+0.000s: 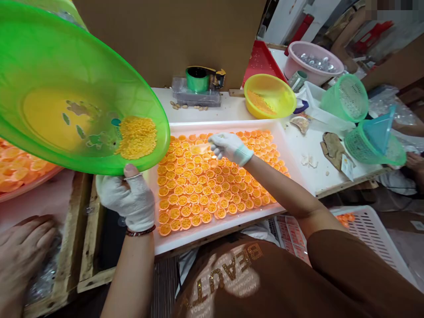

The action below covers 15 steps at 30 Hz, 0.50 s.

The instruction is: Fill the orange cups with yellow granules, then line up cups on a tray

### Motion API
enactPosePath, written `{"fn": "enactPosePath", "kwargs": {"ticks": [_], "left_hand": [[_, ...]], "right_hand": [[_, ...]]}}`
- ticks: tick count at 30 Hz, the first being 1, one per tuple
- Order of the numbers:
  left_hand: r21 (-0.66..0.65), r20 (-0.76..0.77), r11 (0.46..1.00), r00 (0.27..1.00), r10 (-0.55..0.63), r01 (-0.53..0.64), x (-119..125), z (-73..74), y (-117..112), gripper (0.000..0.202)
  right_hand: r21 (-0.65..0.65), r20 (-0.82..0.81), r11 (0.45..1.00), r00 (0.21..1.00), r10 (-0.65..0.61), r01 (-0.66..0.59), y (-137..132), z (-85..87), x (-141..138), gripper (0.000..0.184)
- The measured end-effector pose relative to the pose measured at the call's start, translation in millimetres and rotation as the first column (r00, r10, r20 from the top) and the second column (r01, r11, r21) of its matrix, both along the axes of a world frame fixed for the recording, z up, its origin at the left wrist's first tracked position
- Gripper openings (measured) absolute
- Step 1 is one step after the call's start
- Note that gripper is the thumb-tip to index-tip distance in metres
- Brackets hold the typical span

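Note:
My left hand [127,203], in a white glove with the thumb bare, grips the rim of a large translucent green basin [59,132]. The basin is tilted, and small yellow pellets [137,138] lie heaped at its lower right side. Under my right hand [230,148], also gloved, spreads a white tray [298,176] packed with small orange cups [185,210], many with yellow pellets inside. The right fingers are curled together above the far middle cups. A pale, blurred shape shows beside the fingertips; I cannot make out what they hold.
A yellow bowl [270,96] with pellets stands behind the tray. Tape [198,79] sits on a grey block. To the right are a pink basin [314,64] and green baskets [346,98]. Another person's hand [26,247] rests at lower left, below a basin of orange pieces [20,170].

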<state>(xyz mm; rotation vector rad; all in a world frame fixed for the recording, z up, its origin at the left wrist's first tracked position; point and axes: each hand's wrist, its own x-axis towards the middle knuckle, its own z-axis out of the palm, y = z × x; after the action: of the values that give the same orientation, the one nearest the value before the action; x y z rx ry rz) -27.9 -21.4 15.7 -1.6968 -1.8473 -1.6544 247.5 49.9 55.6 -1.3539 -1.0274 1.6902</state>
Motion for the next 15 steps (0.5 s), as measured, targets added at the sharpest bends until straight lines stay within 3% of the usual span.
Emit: {"fn": "enactPosePath", "kwargs": {"ticks": [4,7,9,11,13,15], "left_hand": [[-0.001,-0.002,1.000,1.000,0.024,-0.024,-0.9,-2.7,2.0,0.043],[0.003,-0.023,0.999,0.999,0.048,-0.048,-1.3,-5.1,2.5,0.042],[0.008,-0.039,0.999,0.998,0.048,-0.047,-1.1,-5.6,2.6,0.042],[0.013,-0.036,0.999,0.999,0.037,-0.036,-0.7,-5.2,2.6,0.042],[0.018,-0.024,0.999,0.999,0.028,-0.027,-0.2,-4.5,2.6,0.042],[0.022,-0.010,1.000,1.000,0.020,-0.020,-0.1,-3.8,2.3,0.041]], "right_hand": [[0.124,0.285,0.990,0.954,-0.097,0.063,-27.6,-10.4,38.7,0.015],[0.296,0.483,0.951,0.873,-0.071,-0.087,-41.2,-22.2,46.4,0.014],[0.437,0.617,0.846,0.786,-0.033,-0.307,-46.3,-25.8,46.2,0.013],[0.544,0.691,0.693,0.721,-0.051,-0.472,-46.6,-23.4,42.7,0.015],[0.632,0.676,0.594,0.729,-0.109,-0.497,-39.6,-16.2,33.6,0.020],[0.704,0.609,0.566,0.775,-0.169,-0.429,-23.2,-7.7,16.3,0.025]]}}
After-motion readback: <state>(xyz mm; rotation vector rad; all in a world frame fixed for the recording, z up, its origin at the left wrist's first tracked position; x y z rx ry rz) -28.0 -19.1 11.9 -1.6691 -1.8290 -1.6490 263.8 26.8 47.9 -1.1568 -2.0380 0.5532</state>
